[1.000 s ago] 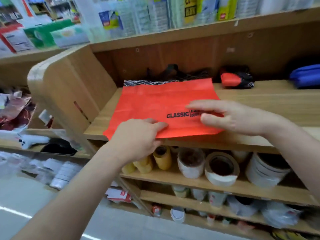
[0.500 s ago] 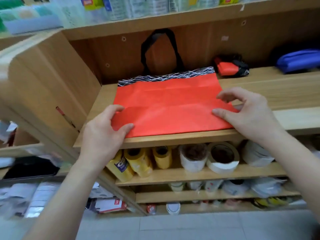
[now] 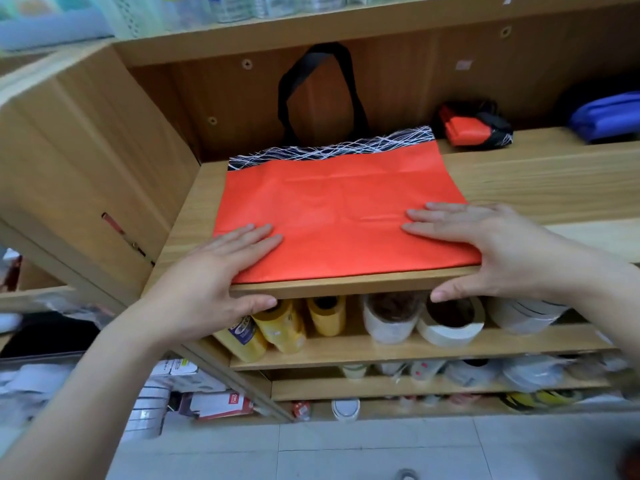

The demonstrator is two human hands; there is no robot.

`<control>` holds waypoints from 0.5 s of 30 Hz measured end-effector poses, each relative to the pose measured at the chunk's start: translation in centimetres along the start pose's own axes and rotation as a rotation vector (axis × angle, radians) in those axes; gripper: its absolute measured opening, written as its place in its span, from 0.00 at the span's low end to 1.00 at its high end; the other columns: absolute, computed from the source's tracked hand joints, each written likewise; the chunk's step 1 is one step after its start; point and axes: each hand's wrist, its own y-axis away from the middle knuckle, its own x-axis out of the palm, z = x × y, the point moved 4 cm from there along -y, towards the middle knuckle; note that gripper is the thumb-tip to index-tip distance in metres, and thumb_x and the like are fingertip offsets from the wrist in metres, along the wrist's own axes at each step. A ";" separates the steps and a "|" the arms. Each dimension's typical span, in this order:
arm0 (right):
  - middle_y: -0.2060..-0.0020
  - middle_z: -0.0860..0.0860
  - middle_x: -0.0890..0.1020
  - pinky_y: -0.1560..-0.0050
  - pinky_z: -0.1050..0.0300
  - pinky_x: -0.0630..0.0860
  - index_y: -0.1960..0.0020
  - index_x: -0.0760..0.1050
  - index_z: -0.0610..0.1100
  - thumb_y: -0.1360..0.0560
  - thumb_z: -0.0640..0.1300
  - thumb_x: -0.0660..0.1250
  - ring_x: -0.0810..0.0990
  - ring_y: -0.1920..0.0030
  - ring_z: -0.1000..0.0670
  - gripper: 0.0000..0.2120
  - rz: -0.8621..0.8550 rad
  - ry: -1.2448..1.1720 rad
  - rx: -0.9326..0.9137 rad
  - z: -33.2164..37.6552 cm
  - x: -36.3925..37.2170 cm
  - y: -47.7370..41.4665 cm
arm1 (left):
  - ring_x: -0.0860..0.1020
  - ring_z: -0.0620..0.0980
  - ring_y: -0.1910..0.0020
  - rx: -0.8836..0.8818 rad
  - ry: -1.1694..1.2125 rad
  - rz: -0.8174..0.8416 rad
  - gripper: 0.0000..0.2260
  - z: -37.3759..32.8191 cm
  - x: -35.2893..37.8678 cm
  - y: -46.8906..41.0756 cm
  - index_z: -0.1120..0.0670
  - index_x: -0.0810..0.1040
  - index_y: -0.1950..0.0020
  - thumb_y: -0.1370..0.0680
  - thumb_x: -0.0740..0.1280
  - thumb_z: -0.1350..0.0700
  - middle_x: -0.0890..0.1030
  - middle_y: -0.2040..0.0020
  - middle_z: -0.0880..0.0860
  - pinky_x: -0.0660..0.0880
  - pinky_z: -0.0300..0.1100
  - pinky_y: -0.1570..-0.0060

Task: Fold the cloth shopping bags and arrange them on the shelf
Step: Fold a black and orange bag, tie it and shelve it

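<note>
Red bag lies spread flat on the shelf, with its near edge right at the front lip. The patterned band is at the far side and the black handle stands up against the back panel. Left hand is on the near-left corner and right hand on the near-right. Both are flat, fingers straight, pressing down and gripping nothing, with the thumbs sitting below the shelf edge. My read: it's smoothed out, no fold made yet. Risks:

1. The bag sits at the lip, so any drag toward the body pulls it off the shelf, past the tape rolls below and onto the floor.
2. The fabric looks slick and creased. If one palm lifts before the other has it pinned, the sheet will likely skew and the fold come out crooked.
3. The handle is upright and loose. Folding without tucking it first probably leaves it poking out or bunched inside, making a lumpy bundle.
4. Shoving the bag back could knock the small folded bag, which sits just beside the far-right corner. The blue bag is well apart, so no issue there.
</note>
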 end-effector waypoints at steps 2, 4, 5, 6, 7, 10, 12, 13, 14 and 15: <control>0.28 0.67 0.64 0.24 0.59 0.55 0.30 0.65 0.67 0.37 0.73 0.66 0.57 0.26 0.66 0.37 -0.037 -0.108 -0.027 -0.1 -0.5 0.4 | 0.55 0.36 0.24 0.018 0.079 -0.043 0.34 0.0 -0.5 0.5 0.39 0.60 0.25 0.28 0.70 0.43 0.60 0.25 0.37 0.47 0.30 0.27; 0.33 0.68 0.72 0.27 0.69 0.56 0.36 0.72 0.68 0.35 0.67 0.67 0.63 0.29 0.68 0.28 -0.061 -0.264 -0.055 -0.5 -0.9 1.0 | 0.63 0.34 0.27 0.019 0.176 -0.078 0.29 0.3 -1.2 1.1 0.40 0.70 0.30 0.28 0.74 0.55 0.69 0.29 0.37 0.53 0.28 0.29; 0.36 0.69 0.75 0.29 0.72 0.57 0.39 0.76 0.68 0.35 0.65 0.67 0.65 0.30 0.68 0.24 -0.055 -0.358 -0.051 -0.6 -1.1 1.4 | 0.67 0.33 0.31 -0.016 0.274 -0.079 0.27 0.5 -1.5 1.3 0.39 0.76 0.34 0.28 0.75 0.61 0.74 0.33 0.36 0.57 0.26 0.31; 0.39 0.69 0.77 0.31 0.73 0.59 0.41 0.78 0.68 0.35 0.66 0.67 0.68 0.32 0.67 0.22 -0.037 -0.451 -0.026 -0.9 -1.3 1.7 | 0.73 0.33 0.35 -0.067 0.402 -0.075 0.24 0.8 -1.8 1.6 0.37 0.80 0.40 0.28 0.74 0.63 0.79 0.38 0.36 0.63 0.26 0.34; 0.42 0.66 0.80 0.34 0.73 0.63 0.43 0.80 0.67 0.35 0.69 0.68 0.73 0.35 0.65 0.21 -0.031 -0.535 0.011 -1.1 -1.6 2.0 | 0.78 0.37 0.40 -0.122 0.545 -0.081 0.20 1.1 -2.0 1.8 0.37 0.84 0.46 0.28 0.74 0.62 0.83 0.44 0.39 0.69 0.28 0.39; 0.59 0.56 0.86 0.57 0.73 0.75 0.53 0.84 0.59 0.35 0.72 0.69 0.83 0.58 0.60 0.20 -0.200 -0.704 0.130 -2.2 -2.3 2.4 | 0.84 0.53 0.53 -0.290 0.802 -0.255 0.08 2.3 -2.0 1.9 0.43 0.86 0.54 0.32 0.73 0.50 0.86 0.56 0.51 0.80 0.48 0.48; 0.63 0.58 0.86 0.63 0.72 0.75 0.54 0.83 0.56 0.32 0.60 0.70 0.83 0.63 0.61 0.11 -0.352 -0.797 0.226 -2.4 -2.0 2.0 | 0.84 0.48 0.58 -0.394 0.830 -0.409 0.08 2.8 -1.7 1.8 0.41 0.86 0.55 0.33 0.73 0.46 0.86 0.58 0.48 0.78 0.49 0.49; 0.62 0.58 0.86 0.62 0.70 0.76 0.53 0.81 0.53 0.30 0.55 0.71 0.84 0.62 0.60 0.08 -0.412 -0.819 0.268 -2.4 -1.7 1.7 | 0.83 0.45 0.60 -0.440 0.825 -0.490 0.06 3.0 -1.4 1.7 0.41 0.86 0.56 0.32 0.74 0.46 0.86 0.59 0.46 0.78 0.47 0.50; 0.63 0.58 0.86 0.61 0.67 0.77 0.52 0.80 0.53 0.28 0.50 0.73 0.84 0.62 0.59 0.06 -0.466 -0.804 0.303 -2.3 -1.4 1.3 | 0.82 0.41 0.62 -0.478 0.793 -0.561 0.04 3.1 -1.2 1.5 0.42 0.85 0.59 0.32 0.76 0.46 0.85 0.61 0.42 0.78 0.46 0.51; 0.65 0.57 0.85 0.62 0.65 0.78 0.51 0.78 0.53 0.27 0.46 0.73 0.84 0.64 0.58 0.07 -0.520 -0.762 0.339 -2.1 -1.2 1.0 | 0.81 0.38 0.64 -0.506 0.732 -0.621 0.03 3.1 -1.0 1.4 0.41 0.84 0.61 0.31 0.77 0.47 0.84 0.63 0.39 0.78 0.44 0.54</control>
